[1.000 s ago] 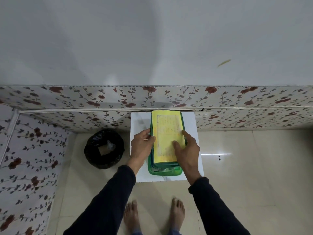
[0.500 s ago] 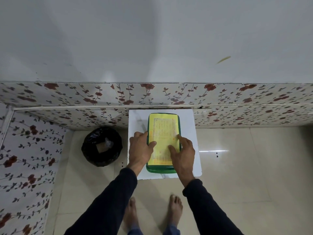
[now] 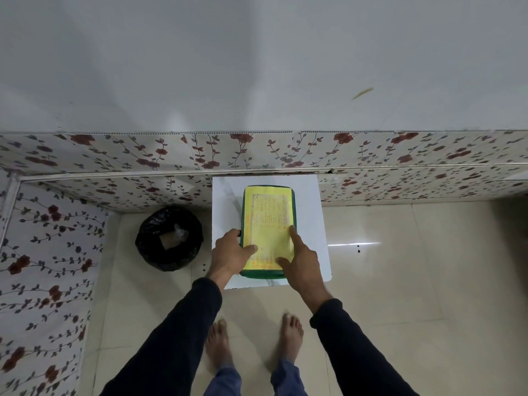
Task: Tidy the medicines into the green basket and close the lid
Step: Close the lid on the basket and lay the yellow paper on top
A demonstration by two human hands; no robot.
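The green basket (image 3: pixel 261 274) stands on a small white table (image 3: pixel 311 212) in front of me. Its yellow lid (image 3: pixel 271 212), printed with faint text, lies flat on top and covers the whole opening. No medicines are visible; the inside is hidden. My left hand (image 3: pixel 231 252) clasps the basket's left edge, fingers down the side and thumb lying on the lid. My right hand (image 3: pixel 303 258) rests on the near right part of the lid, fingers spread and index finger stretched along the right edge.
A round bin lined with a black bag (image 3: pixel 168 238) sits on the tiled floor just left of the table. Floral-patterned panels run behind and to the left. My bare feet (image 3: pixel 254 338) stand just in front of the table.
The lid, earlier raised at its near end above the basket, now lies flat on the rim. Both hands stayed on it; my right index finger has stretched out.
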